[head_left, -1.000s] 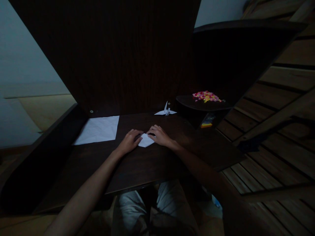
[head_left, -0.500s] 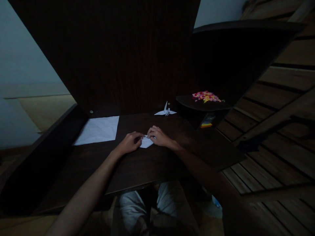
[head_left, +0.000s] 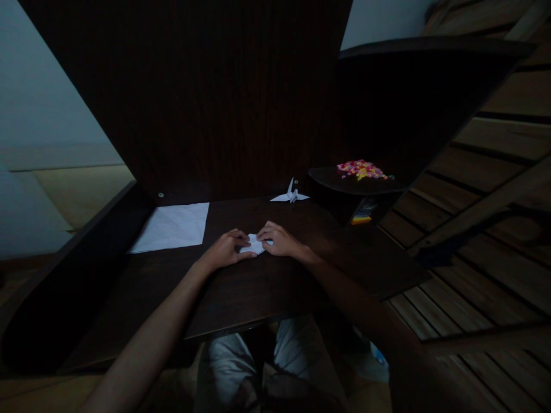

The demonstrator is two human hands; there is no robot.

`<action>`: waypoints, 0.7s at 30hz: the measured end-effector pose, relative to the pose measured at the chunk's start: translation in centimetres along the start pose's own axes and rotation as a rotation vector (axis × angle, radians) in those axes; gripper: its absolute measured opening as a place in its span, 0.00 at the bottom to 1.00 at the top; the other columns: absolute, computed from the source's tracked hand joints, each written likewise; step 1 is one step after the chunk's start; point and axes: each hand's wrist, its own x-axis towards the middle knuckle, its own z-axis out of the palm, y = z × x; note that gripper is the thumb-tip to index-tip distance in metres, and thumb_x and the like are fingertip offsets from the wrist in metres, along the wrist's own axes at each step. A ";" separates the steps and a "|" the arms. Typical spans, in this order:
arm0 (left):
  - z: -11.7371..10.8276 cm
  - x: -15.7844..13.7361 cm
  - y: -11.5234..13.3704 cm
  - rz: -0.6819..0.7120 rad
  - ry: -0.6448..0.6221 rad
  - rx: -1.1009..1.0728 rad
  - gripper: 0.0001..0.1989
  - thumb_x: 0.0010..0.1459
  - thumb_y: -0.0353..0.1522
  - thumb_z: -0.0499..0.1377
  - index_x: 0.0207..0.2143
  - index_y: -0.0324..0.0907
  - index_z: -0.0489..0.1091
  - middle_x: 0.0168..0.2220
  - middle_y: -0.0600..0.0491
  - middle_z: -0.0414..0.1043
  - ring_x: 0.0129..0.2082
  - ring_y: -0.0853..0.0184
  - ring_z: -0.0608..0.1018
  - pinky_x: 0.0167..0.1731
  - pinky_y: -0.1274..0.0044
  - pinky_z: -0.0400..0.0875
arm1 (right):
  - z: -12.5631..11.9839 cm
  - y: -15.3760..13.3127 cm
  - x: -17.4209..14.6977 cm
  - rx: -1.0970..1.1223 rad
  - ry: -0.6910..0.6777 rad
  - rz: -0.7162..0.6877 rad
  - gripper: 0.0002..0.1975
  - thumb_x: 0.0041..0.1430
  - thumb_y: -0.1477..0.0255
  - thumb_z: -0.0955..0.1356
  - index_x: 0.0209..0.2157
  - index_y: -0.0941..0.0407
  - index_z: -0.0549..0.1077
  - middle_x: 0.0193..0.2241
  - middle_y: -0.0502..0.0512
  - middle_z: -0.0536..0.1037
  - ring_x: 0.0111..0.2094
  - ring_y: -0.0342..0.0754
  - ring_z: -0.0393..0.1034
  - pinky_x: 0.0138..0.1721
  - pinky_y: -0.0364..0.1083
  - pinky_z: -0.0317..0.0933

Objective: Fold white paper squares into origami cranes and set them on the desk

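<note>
A small folded piece of white paper (head_left: 255, 245) lies on the dark wooden desk (head_left: 241, 292), between my two hands. My left hand (head_left: 228, 249) grips its left side, the thumb stretched along the near edge and the fingers curled at the far left. On the right side my right hand (head_left: 276, 238) presses the paper, its fingertips on the upper surface. Behind my right hand, against the back panel, stands a white origami crane (head_left: 291, 194) with spread wings. Exact fold lines on the paper are too dim to make out.
White paper sheets (head_left: 172, 227) lie at the desk's left. To the right, a low rounded shelf (head_left: 327, 179) bears a heap of small pink, red and yellow pieces (head_left: 361, 169). A dark side panel (head_left: 81, 269) borders the desk on the left; wooden slats (head_left: 495, 229) are at the far right.
My left thumb has moved right along the paper's near edge, covering part of it. My right hand has barely shifted on the paper. The crane and sheets stay put.
</note>
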 end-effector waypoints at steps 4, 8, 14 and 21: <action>0.0 0.0 -0.1 -0.013 0.011 0.032 0.19 0.57 0.46 0.57 0.36 0.41 0.77 0.39 0.47 0.74 0.40 0.62 0.75 0.43 0.71 0.70 | -0.6 -0.2 0.0 0.005 -0.038 0.085 0.12 0.54 0.77 0.67 0.40 0.57 0.78 0.36 0.57 0.78 0.38 0.47 0.68 0.42 0.47 0.64; -0.2 -0.1 -0.2 -0.002 0.001 0.059 0.17 0.61 0.41 0.53 0.36 0.43 0.78 0.40 0.48 0.74 0.41 0.63 0.74 0.44 0.71 0.69 | -1.1 -0.5 -0.2 0.031 -0.072 0.099 0.12 0.54 0.70 0.69 0.41 0.55 0.78 0.36 0.57 0.77 0.40 0.47 0.68 0.43 0.46 0.63; -0.4 0.0 0.0 -0.006 -0.007 0.037 0.14 0.61 0.37 0.52 0.37 0.41 0.76 0.38 0.48 0.76 0.40 0.63 0.75 0.45 0.70 0.69 | -1.0 -0.3 -0.2 0.007 -0.088 0.159 0.16 0.56 0.65 0.69 0.46 0.55 0.76 0.38 0.59 0.74 0.40 0.47 0.69 0.45 0.47 0.63; -0.2 0.1 0.1 -0.035 0.005 -0.037 0.11 0.60 0.35 0.53 0.40 0.41 0.73 0.40 0.49 0.76 0.41 0.63 0.76 0.45 0.70 0.69 | -0.3 0.4 -0.1 0.060 -0.079 0.183 0.14 0.55 0.70 0.70 0.45 0.54 0.76 0.41 0.58 0.75 0.43 0.48 0.69 0.47 0.47 0.62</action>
